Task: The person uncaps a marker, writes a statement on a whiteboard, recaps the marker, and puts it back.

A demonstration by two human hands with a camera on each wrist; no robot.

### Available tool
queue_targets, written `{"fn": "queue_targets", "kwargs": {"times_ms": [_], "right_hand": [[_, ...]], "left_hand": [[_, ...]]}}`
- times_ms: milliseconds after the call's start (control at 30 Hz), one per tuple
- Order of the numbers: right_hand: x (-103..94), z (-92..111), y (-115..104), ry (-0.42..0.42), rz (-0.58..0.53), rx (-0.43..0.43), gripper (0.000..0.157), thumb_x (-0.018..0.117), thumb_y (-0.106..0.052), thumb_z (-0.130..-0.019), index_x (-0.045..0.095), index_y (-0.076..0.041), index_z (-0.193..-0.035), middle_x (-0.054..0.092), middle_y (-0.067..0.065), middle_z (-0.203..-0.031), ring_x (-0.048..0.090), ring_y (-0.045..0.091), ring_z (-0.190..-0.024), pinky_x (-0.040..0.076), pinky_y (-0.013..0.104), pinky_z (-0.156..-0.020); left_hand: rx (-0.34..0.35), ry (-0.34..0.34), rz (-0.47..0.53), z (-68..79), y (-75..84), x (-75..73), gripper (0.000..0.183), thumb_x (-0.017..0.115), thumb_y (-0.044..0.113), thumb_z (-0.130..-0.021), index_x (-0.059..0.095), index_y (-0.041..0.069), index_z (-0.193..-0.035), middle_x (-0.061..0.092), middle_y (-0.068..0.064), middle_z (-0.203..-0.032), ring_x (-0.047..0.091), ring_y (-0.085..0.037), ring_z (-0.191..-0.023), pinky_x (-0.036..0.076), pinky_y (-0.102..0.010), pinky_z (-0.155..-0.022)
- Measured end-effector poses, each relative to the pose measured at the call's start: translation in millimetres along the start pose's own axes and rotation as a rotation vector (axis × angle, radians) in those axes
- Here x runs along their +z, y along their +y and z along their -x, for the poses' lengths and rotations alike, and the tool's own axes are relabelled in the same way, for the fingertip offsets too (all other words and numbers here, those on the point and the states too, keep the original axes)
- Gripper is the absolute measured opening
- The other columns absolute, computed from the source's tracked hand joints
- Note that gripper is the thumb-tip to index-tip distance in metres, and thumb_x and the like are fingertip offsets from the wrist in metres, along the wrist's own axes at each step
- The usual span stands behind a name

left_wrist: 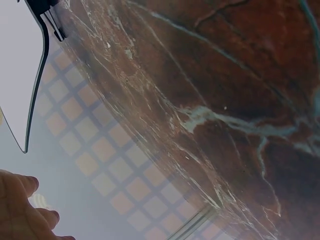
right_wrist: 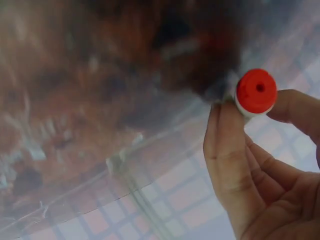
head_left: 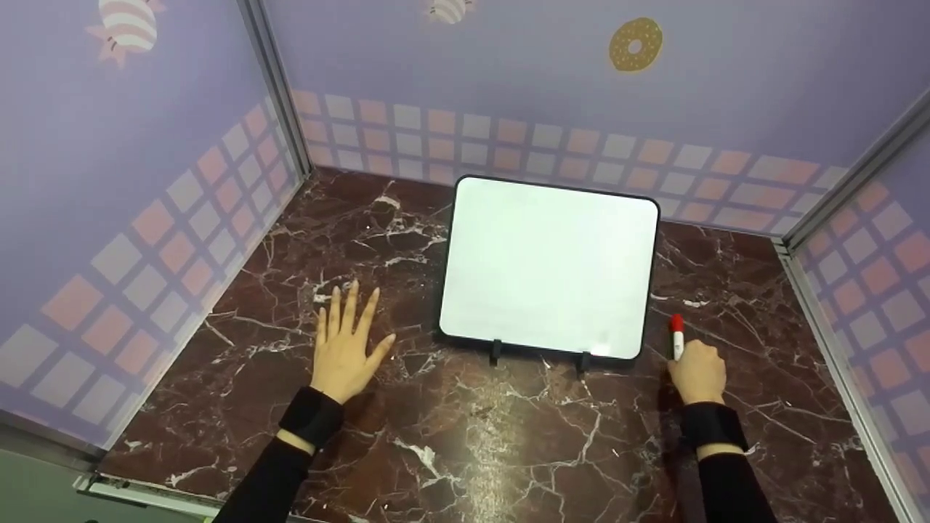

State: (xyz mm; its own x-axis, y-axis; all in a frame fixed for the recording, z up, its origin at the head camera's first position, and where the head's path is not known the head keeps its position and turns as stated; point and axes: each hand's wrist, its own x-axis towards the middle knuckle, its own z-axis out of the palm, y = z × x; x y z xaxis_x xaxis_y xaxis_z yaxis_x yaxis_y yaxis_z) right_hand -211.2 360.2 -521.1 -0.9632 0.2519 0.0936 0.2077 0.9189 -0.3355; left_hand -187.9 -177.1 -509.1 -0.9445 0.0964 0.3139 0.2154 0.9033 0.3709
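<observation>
My right hand (head_left: 699,372) pinches a marker (head_left: 678,341) with a white barrel and a red cap, to the right of the whiteboard. In the right wrist view the marker's red end (right_wrist: 257,91) faces the camera, between thumb and fingertips. The left hand (head_left: 345,357) lies palm down with its fingers spread, over the tabletop left of the board, holding nothing; a few of its fingertips (left_wrist: 47,217) show in the left wrist view. A blank whiteboard (head_left: 548,269) with rounded corners and a thin black frame leans back on small black stand feet (head_left: 496,351), between both hands.
The table (head_left: 508,450) has a dark reddish-brown marbled top with pale veins. Lilac panels with pink and white squares enclose it at the back (head_left: 508,43), left (head_left: 167,145) and right (head_left: 894,312). Metal posts (head_left: 280,87) mark the corners.
</observation>
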Motion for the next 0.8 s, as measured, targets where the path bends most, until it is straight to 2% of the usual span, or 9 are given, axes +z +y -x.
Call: {"fn": "queue_targets", "kwargs": {"times_ms": [167,300,433,600,700,800], "right_hand": [[-21.2,-5.2,0.0,0.085,-0.029,0.014,0.023,0.065,-0.007,-0.081,0.061,0.016,-0.077,0.063,0.038,-0.076,0.062,0.055,-0.069,0.051,0.062,-0.060],[-38.6,-4.7,-13.8,0.178,-0.066,-0.017,0.019,0.062,-0.005,-0.081,0.060,0.013,-0.074,0.063,0.037,-0.076,0.061,0.057,-0.070,0.048,0.064,-0.061],[-49.0,0.7,-40.0,0.282,-0.107,-0.104,0.014,0.063,-0.001,-0.082,0.063,0.013,-0.082,0.065,0.036,-0.079,0.062,0.055,-0.070,0.048,0.064,-0.061],[-50.4,10.2,-77.2,0.384,-0.129,-0.240,0.015,0.066,0.002,-0.083,0.066,0.012,-0.093,0.067,0.032,-0.083,0.063,0.055,-0.075,0.050,0.064,-0.066],[-46.5,16.9,-97.5,0.405,-0.125,-0.326,0.014,0.067,0.003,-0.083,0.066,0.011,-0.094,0.066,0.029,-0.083,0.064,0.052,-0.075,0.051,0.063,-0.066],[-40.1,25.9,-116.6,0.390,-0.124,-0.402,0.013,0.069,0.006,-0.081,0.066,0.010,-0.094,0.067,0.027,-0.083,0.065,0.047,-0.072,0.055,0.059,-0.064]], "left_hand": [[-0.005,-0.004,0.004,-0.8,-0.7,-0.4,0.074,0.055,0.046,-0.097,0.025,0.017,-0.158,0.008,-0.014,-0.167,0.002,-0.040,-0.154,0.001,-0.060,-0.123],[-0.006,-0.001,0.002,-1.4,-0.7,-0.8,0.074,0.055,0.046,-0.097,0.025,0.017,-0.158,0.009,-0.014,-0.167,0.003,-0.040,-0.153,0.002,-0.060,-0.123],[0.013,0.013,-0.005,-2.6,0.7,1.0,0.073,0.056,0.045,-0.097,0.026,0.015,-0.157,0.011,-0.017,-0.166,0.007,-0.044,-0.152,0.005,-0.061,-0.122],[0.040,0.003,0.008,-5.1,6.3,4.4,0.074,0.056,0.045,-0.097,0.027,0.014,-0.157,0.011,-0.018,-0.166,0.006,-0.045,-0.152,0.004,-0.060,-0.123],[0.059,-0.011,0.014,-6.8,12.4,5.4,0.074,0.056,0.045,-0.097,0.027,0.013,-0.157,0.012,-0.018,-0.166,0.006,-0.044,-0.152,0.004,-0.059,-0.123],[0.083,-0.030,0.015,-9.3,21.1,5.9,0.074,0.055,0.046,-0.097,0.026,0.014,-0.157,0.011,-0.017,-0.166,0.006,-0.043,-0.152,0.005,-0.059,-0.123]]}}
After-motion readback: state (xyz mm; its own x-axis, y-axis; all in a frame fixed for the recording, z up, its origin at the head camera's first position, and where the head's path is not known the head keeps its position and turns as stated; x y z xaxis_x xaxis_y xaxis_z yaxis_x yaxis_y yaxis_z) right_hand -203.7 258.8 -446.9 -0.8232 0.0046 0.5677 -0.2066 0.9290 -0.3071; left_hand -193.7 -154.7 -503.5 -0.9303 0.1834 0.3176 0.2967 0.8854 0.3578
